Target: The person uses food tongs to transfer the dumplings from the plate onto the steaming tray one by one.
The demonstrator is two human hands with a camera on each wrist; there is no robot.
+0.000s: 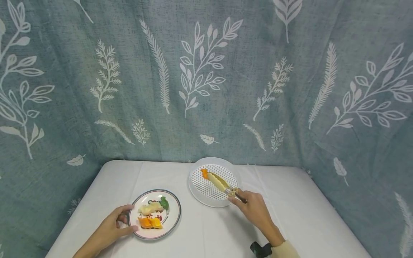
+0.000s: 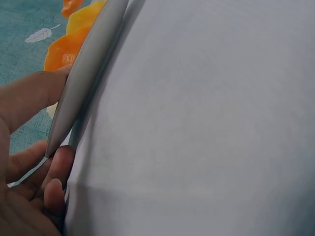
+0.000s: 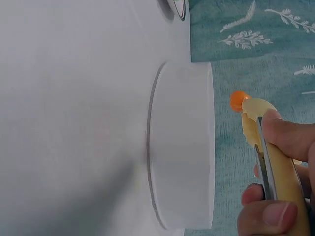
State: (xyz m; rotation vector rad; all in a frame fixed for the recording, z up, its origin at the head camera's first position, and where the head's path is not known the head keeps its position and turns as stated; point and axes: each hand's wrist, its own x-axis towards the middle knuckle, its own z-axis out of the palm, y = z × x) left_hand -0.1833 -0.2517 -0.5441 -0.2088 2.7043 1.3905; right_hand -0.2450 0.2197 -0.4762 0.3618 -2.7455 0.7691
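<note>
My left hand (image 1: 111,227) grips the left rim of a round white plate (image 1: 174,209), thumb over the edge and fingertips at its side. On the plate lie a cream dumpling (image 1: 151,208), a green piece (image 1: 164,203), an orange dumpling (image 1: 145,223) and a yellow one (image 1: 156,223). My right hand (image 1: 253,208) holds a pair of tongs (image 1: 217,181) with cream tips and metal arms. Between the tips is a small orange piece (image 3: 238,101), held above a white steamer tray (image 1: 201,186) full of round holes. In the right wrist view, the fingers curl round the tongs' handle (image 3: 285,191).
A white cloth (image 1: 200,229) covers the table. Behind it hangs a blue-green curtain (image 1: 135,89) with white leaf prints, which also closes in both sides. The steamer tray stands near the table's back edge, right of the plate. A dark strap piece (image 1: 260,249) sits at my right wrist.
</note>
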